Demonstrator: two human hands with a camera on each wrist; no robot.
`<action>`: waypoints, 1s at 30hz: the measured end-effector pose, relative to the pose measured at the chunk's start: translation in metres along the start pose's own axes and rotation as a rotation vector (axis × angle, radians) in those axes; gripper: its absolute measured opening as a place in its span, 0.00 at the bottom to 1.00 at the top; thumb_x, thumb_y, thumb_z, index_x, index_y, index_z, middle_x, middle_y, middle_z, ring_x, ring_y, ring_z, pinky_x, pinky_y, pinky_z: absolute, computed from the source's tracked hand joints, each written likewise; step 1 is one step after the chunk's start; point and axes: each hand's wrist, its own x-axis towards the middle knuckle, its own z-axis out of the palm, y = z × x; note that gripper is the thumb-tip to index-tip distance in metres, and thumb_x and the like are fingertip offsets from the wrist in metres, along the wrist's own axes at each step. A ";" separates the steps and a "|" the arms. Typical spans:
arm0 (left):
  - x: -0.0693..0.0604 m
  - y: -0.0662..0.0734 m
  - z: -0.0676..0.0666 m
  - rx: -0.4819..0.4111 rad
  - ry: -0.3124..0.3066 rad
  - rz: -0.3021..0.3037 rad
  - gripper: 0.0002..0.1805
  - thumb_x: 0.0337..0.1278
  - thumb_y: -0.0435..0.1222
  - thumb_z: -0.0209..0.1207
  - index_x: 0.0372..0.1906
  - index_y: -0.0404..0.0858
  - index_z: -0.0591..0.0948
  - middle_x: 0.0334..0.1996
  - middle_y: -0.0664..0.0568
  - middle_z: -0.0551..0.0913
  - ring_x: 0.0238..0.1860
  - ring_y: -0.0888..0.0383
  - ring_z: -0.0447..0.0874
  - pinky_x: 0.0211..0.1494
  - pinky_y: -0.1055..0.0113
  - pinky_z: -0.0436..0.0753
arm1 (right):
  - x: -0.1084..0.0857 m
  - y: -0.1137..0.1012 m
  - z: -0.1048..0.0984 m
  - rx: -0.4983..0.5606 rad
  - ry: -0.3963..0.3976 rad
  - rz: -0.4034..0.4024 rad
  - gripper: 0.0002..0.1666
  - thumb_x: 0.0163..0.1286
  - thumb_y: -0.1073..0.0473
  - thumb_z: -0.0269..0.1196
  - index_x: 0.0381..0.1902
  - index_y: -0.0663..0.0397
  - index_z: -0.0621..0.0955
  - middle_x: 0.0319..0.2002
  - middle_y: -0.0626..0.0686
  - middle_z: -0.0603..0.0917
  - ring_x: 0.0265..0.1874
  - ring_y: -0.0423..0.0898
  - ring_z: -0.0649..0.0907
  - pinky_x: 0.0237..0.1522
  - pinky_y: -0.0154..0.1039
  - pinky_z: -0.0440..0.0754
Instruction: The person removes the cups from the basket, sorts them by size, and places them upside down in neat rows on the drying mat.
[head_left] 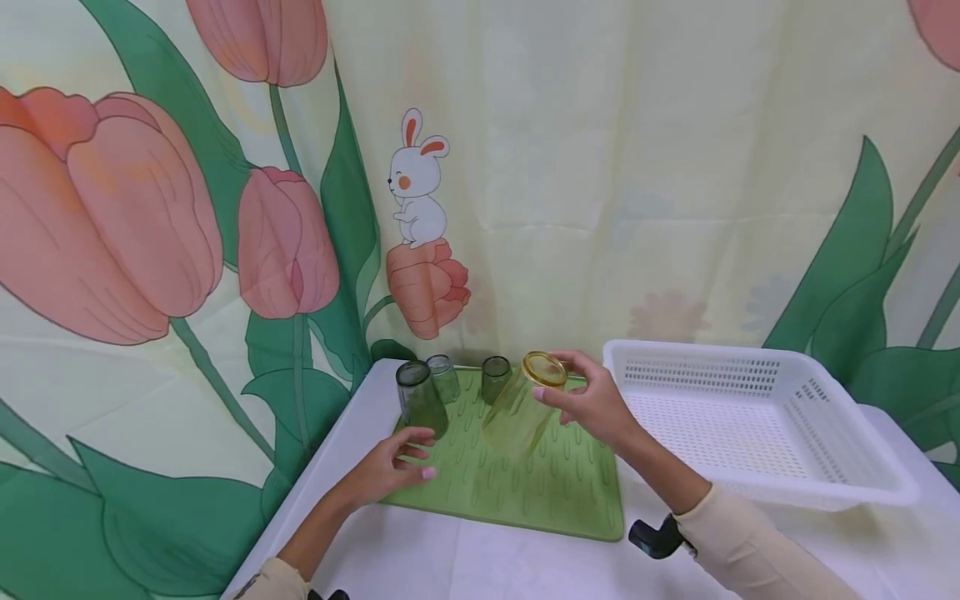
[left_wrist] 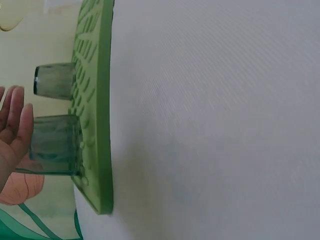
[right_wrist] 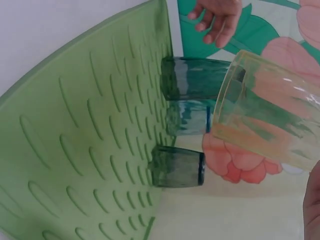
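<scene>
My right hand [head_left: 592, 402] grips a tall, clear yellow glass [head_left: 521, 417] near its base. The glass is upside down and tilted, and its rim [right_wrist: 226, 95] is off the green drying mat [head_left: 555, 500] in the right wrist view. Three glasses stand base-up on the mat's far part: a tall dark green one [head_left: 423, 408], a small pale bluish one [head_left: 445, 382] and a small dark grey-green one [head_left: 495, 383]. Beside the tall green glass, my left hand [head_left: 386, 468] hovers with loosely bent fingers and holds nothing. Contact with that glass cannot be told.
A white plastic basket [head_left: 873, 467] with slotted walls stands right of the mat. White cloth [head_left: 480, 558] covers the table. Behind it hangs a curtain [head_left: 555, 167] printed with tulips and a rabbit.
</scene>
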 end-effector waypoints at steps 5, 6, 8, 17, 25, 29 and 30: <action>-0.005 -0.004 -0.003 0.009 0.010 -0.029 0.31 0.65 0.42 0.64 0.69 0.36 0.70 0.65 0.34 0.73 0.63 0.37 0.74 0.60 0.56 0.78 | 0.005 0.004 0.007 -0.006 0.010 0.010 0.38 0.60 0.56 0.73 0.67 0.55 0.73 0.59 0.63 0.76 0.19 0.49 0.84 0.27 0.43 0.86; -0.006 -0.005 -0.004 0.012 0.013 -0.035 0.31 0.65 0.42 0.64 0.69 0.36 0.70 0.65 0.34 0.73 0.63 0.37 0.73 0.61 0.56 0.78 | 0.006 0.005 0.008 -0.007 0.013 0.009 0.38 0.60 0.55 0.74 0.66 0.54 0.73 0.59 0.63 0.76 0.19 0.50 0.84 0.27 0.43 0.86; -0.008 -0.007 -0.004 0.018 0.022 -0.044 0.31 0.65 0.42 0.65 0.68 0.36 0.70 0.65 0.34 0.73 0.63 0.37 0.73 0.61 0.53 0.77 | 0.009 0.006 0.010 -0.006 0.019 0.007 0.37 0.60 0.55 0.74 0.66 0.54 0.74 0.58 0.63 0.76 0.20 0.50 0.85 0.28 0.44 0.86; -0.015 -0.016 -0.007 0.075 0.096 -0.105 0.34 0.62 0.45 0.66 0.67 0.32 0.71 0.65 0.36 0.74 0.62 0.39 0.75 0.60 0.51 0.76 | 0.019 0.012 0.022 -0.033 0.058 0.011 0.40 0.59 0.53 0.75 0.67 0.54 0.73 0.59 0.63 0.76 0.21 0.53 0.86 0.27 0.40 0.85; -0.018 -0.022 -0.009 0.082 0.118 -0.143 0.34 0.62 0.46 0.67 0.67 0.32 0.71 0.64 0.38 0.75 0.61 0.42 0.75 0.61 0.52 0.76 | 0.026 0.019 0.033 -0.078 0.075 0.022 0.42 0.57 0.50 0.76 0.67 0.54 0.73 0.58 0.63 0.77 0.22 0.51 0.87 0.25 0.39 0.84; -0.021 -0.026 -0.011 0.094 0.142 -0.161 0.35 0.61 0.47 0.67 0.66 0.32 0.72 0.63 0.38 0.76 0.61 0.43 0.75 0.59 0.55 0.76 | 0.031 0.024 0.039 -0.111 0.081 0.045 0.44 0.57 0.48 0.76 0.68 0.52 0.71 0.61 0.61 0.76 0.22 0.49 0.87 0.27 0.40 0.85; -0.021 -0.027 -0.011 0.096 0.149 -0.169 0.35 0.60 0.47 0.68 0.66 0.32 0.72 0.63 0.39 0.77 0.61 0.43 0.75 0.58 0.55 0.77 | 0.032 0.025 0.040 -0.117 0.083 0.049 0.44 0.57 0.48 0.76 0.69 0.52 0.71 0.62 0.61 0.76 0.22 0.49 0.87 0.28 0.41 0.85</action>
